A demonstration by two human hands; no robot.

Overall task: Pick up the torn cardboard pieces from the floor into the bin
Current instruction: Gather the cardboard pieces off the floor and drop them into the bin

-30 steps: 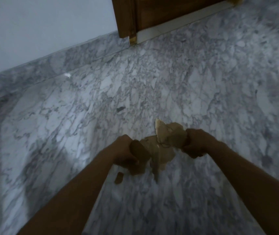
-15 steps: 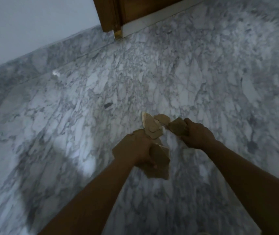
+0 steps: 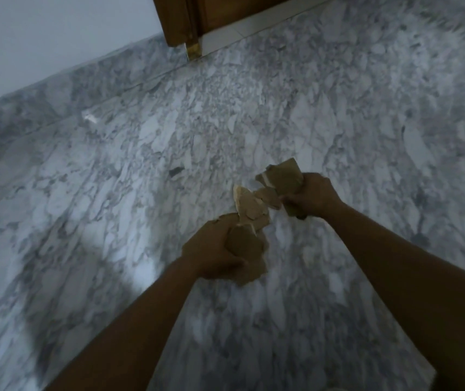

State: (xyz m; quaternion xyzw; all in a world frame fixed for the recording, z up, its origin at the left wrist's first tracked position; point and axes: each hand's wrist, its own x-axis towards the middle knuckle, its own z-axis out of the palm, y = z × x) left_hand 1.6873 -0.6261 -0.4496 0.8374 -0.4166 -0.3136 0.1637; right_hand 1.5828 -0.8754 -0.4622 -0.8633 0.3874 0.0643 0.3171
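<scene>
Frame centre, over grey marble floor: torn brown cardboard pieces clutched by curled fingers, left hand and right hand.

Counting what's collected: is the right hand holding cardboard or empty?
Holding. The right hand grips torn cardboard pieces, which stick out past its curled fingers.

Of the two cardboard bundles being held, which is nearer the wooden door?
The bundle in the right hand, held farther out toward the wooden door; the left hand holds its cardboard lower, nearer the camera.
</scene>
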